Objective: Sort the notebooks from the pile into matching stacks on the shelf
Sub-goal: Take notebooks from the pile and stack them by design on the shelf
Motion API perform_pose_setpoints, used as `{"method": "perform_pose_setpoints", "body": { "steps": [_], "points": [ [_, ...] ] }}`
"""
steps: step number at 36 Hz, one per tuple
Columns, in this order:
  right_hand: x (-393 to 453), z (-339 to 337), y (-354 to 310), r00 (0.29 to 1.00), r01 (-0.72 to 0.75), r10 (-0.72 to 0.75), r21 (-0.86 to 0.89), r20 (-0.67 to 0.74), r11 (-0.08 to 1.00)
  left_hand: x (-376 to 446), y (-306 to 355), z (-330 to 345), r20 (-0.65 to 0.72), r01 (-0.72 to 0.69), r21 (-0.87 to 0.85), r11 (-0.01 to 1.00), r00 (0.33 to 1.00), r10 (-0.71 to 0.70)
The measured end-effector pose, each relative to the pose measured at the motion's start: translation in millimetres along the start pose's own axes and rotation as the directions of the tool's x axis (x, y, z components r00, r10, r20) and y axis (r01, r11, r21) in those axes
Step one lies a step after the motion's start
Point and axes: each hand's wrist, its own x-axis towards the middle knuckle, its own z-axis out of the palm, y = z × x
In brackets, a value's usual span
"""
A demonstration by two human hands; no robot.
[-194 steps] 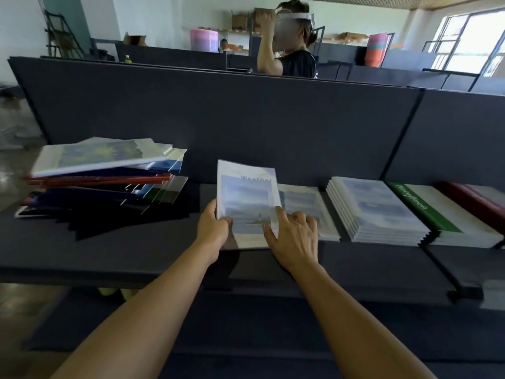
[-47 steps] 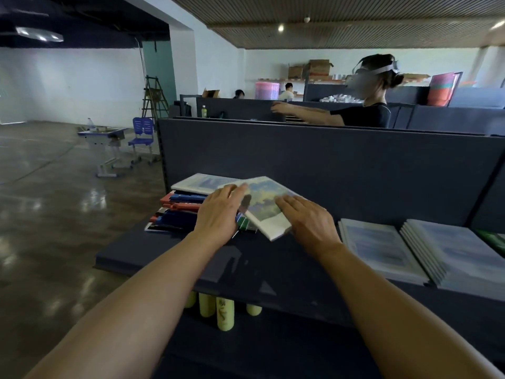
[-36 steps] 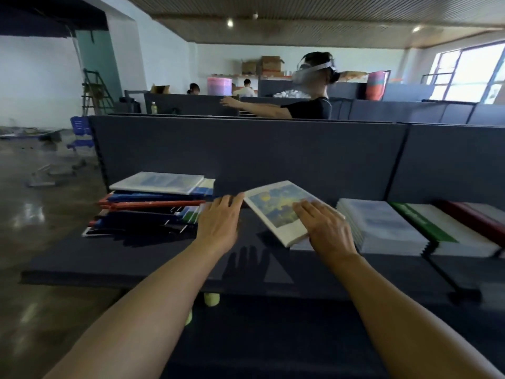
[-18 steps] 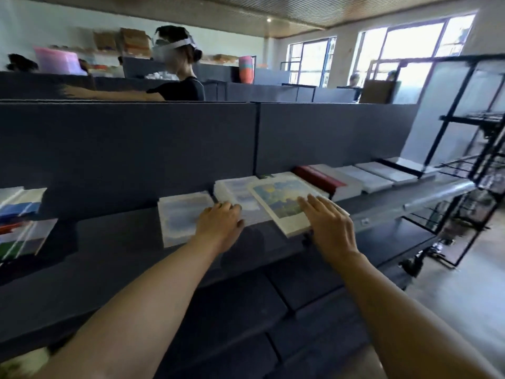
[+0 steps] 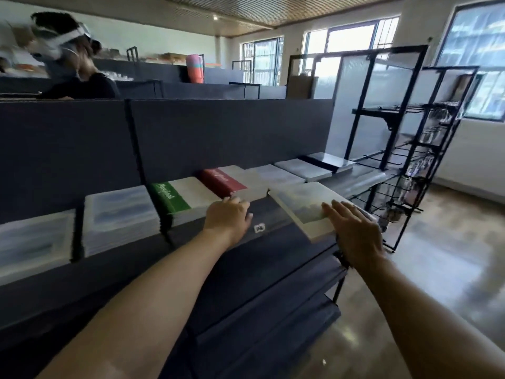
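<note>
Daylight from tall windows (image 5: 347,53) falls across a long dark shelf (image 5: 273,242) backed by a grey partition (image 5: 218,132), with a black wire rack (image 5: 396,165) standing beyond its far end. Sorted stacks lie side by side along the shelf, each grouped by cover so that a match can be read at a glance: pale blue-sky stacks (image 5: 120,217) to the left of the left fingers, then a green-spined stack (image 5: 177,198) and a red-spined stack (image 5: 224,181) just above them, with further pale stacks (image 5: 300,169) running away past the right fingers. The notebook (image 5: 306,207) now being sorted is carried over the front edge of the shelf, tilted, its pale landscape cover facing up so the design stays readable against the stacks. The right hand (image 5: 352,231) lies on top of the notebook's near corner, fingers (image 5: 334,212) straight and slightly spread across the cover; whether the thumb hooks beneath cannot be seen. The left hand (image 5: 228,218) sits palm down at the shelf edge, holding nothing, fingers (image 5: 240,207) relaxed and close together, tips near or touching the front of the green-spined and red-spined stacks; contact cannot be confirmed. Both forearms extend forward and nearly level. Judged from the cover, the destination is probably one of the pale stacks beyond the right fingers; the blur prevents confirming which.
</note>
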Motion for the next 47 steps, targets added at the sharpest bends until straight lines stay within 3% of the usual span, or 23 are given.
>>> {"method": "perform_pose_setpoints", "body": {
  "steps": [9, 22, 28, 37, 43, 47],
  "points": [
    [-2, 46, 102, 0.998, -0.058, 0.059, -0.029, 0.008, 0.998, 73, 66, 33, -0.024, -0.002, -0.003, 1.0, 1.0, 0.002],
    [64, 137, 165, 0.994, -0.107, 0.108, 0.035, -0.021, 0.994, 194, 90, 87, 0.02, 0.042, -0.014, 0.999, 0.999, -0.042],
    [86, 184, 179, 0.993, -0.107, 0.102, 0.074, 0.064, 0.991, 241, 103, 105, 0.025, 0.069, -0.179, 0.981, 0.998, -0.066],
    [118, 252, 200, 0.982, 0.006, -0.037, 0.163, 0.183, 0.987, 291, 146, 122, 0.016, 0.025, -0.444, 0.895, 1.0, -0.02],
    [141, 290, 224, 0.945, 0.104, -0.173, 0.246, 0.276, 0.964, 322, 173, 136, 0.072, 0.14, -0.379, 0.915, 0.99, -0.121],
    [153, 310, 235, 0.875, 0.12, -0.241, 0.295, 0.42, 0.948, 336, 186, 146, 0.132, 0.196, -0.243, 0.95, 0.977, -0.168]
  ]
}}
